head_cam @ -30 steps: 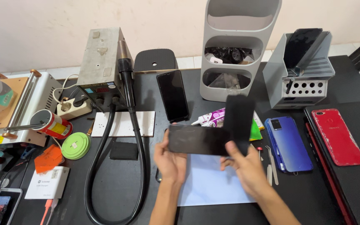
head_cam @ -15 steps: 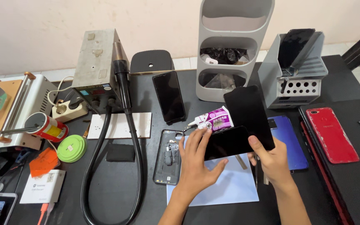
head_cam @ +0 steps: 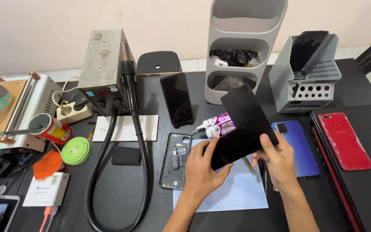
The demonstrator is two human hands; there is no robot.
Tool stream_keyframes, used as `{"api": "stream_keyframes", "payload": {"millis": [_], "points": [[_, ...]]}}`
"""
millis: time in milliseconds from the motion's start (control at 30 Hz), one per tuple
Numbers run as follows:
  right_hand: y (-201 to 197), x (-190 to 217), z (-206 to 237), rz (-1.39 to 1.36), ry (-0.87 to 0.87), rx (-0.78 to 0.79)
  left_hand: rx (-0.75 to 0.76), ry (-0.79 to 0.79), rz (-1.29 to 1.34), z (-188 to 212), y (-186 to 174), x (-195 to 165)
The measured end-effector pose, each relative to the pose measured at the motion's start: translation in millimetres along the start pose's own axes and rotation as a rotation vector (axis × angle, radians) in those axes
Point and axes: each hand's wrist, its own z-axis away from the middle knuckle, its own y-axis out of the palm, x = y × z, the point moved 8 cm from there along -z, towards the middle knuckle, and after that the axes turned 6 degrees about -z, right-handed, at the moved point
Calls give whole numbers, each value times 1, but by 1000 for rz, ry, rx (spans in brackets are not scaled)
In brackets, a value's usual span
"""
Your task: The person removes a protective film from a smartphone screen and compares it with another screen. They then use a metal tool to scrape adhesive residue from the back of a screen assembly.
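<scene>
My left hand [head_cam: 202, 169] grips the lower left end of a black phone screen [head_cam: 232, 146], held tilted above a pale blue mat [head_cam: 232, 195]. My right hand [head_cam: 279, 161] pinches a flat black rectangular panel [head_cam: 246, 111] that stands up behind the screen, thumb on its lower edge. Both parts overlap between my hands. An opened phone frame [head_cam: 174, 160] with its insides showing lies on the black table just left of my left hand.
A pink-and-white glue tube [head_cam: 215, 125] and a black phone [head_cam: 176, 99] lie behind the frame. To the right lie a blue phone [head_cam: 296, 148] and a red phone [head_cam: 344, 139]. Hot-air station [head_cam: 104, 64] with hose [head_cam: 139, 172] stands left; grey organiser [head_cam: 245, 47] and rack [head_cam: 305, 73] behind.
Both hands carried the black screen and panel from the left of the mat to its right. The opened phone frame now lies uncovered on the table. My left fingers curled around the screen.
</scene>
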Motion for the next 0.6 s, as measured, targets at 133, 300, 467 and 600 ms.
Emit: {"api": "stream_keyframes", "payload": {"millis": [133,300,467,600], "points": [[-2,3,2,66,-115,-50,-44,-38,32,2,2,1],[-2,-1,3,-17,-208,-48,-79,-112,74,4,5,5],[4,-12,6,-58,-229,-29,-65,-189,150,8,11,9],[7,-23,11,-7,-212,-6,31,-344,329,13,25,22]]}}
